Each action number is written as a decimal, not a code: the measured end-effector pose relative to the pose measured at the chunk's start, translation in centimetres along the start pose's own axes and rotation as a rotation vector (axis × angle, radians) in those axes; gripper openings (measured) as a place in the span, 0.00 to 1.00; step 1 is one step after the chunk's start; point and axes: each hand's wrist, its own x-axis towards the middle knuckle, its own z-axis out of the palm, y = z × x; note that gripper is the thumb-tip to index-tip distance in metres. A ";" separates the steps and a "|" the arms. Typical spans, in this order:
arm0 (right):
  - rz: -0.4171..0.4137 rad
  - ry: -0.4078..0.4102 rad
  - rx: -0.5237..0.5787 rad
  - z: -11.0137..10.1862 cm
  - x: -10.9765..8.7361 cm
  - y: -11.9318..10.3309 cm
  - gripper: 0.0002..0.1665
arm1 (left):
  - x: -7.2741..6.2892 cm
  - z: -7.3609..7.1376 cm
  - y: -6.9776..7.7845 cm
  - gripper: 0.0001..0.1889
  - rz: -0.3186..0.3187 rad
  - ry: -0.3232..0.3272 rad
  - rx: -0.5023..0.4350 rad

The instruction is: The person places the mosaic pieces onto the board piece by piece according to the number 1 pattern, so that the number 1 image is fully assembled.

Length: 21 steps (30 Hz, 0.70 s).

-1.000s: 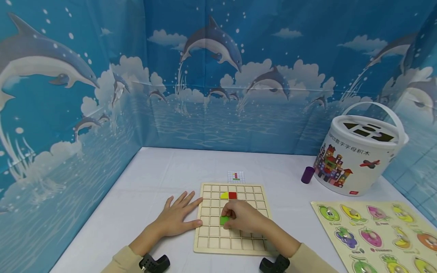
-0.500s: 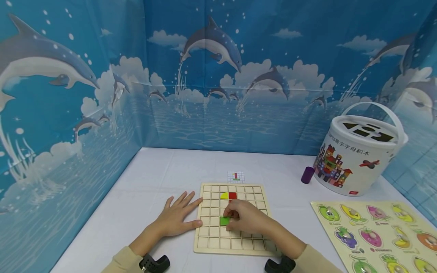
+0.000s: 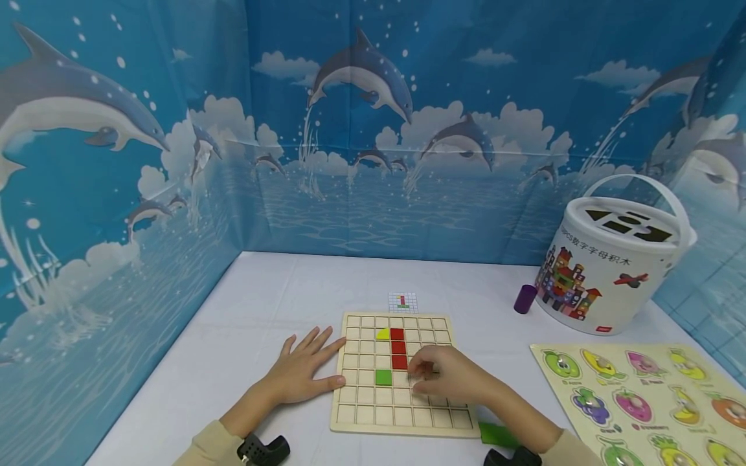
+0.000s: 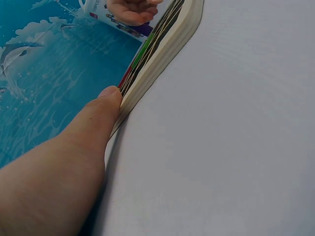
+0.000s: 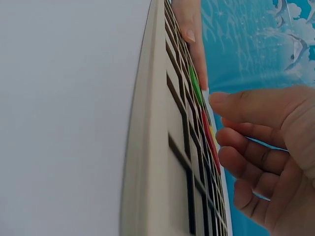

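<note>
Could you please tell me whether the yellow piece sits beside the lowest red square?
No, the head view shows the yellow piece beside the top red square, on its left.

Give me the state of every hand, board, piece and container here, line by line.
Grid board, flat, partly filled.
Left hand, fingers spread, touching the grid board's edge.
Right hand, fingers loosely curled, holding nothing visible.
Yellow piece, set in a cell.
Red squares, three set in a column.
Green square, set in a cell.
Bucket, upright, lidded.
Fruit board, flat, partly out of frame.
</note>
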 end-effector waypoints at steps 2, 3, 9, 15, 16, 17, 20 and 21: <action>0.005 0.003 0.018 -0.4 -0.5 0.4 0.09 | 0.0 0.0 0.0 0.40 -0.001 -0.001 -0.002; 0.008 0.004 0.023 -0.6 -0.7 0.5 0.09 | 0.0 0.0 0.0 0.40 -0.002 -0.002 -0.003; 0.026 0.013 0.057 -1.9 -2.0 1.2 0.09 | 0.0 -0.1 0.1 0.40 -0.007 -0.009 -0.003; 0.045 0.030 0.056 -2.7 -3.1 1.7 0.09 | 0.0 -0.1 0.1 0.40 -0.007 -0.005 -0.002; 0.050 0.032 0.054 -2.9 -3.3 1.7 0.09 | 0.0 0.0 0.1 0.40 -0.005 -0.004 -0.002; 0.052 0.033 0.055 -3.0 -3.4 1.8 0.09 | 0.0 0.0 0.0 0.40 -0.004 -0.004 -0.003; 0.073 0.033 0.070 -3.3 -4.0 2.1 0.09 | 0.0 0.0 0.0 0.40 -0.001 -0.003 -0.003; 0.079 0.034 0.075 -3.4 -4.2 2.2 0.09 | 0.0 0.0 0.0 0.40 -0.001 -0.003 -0.002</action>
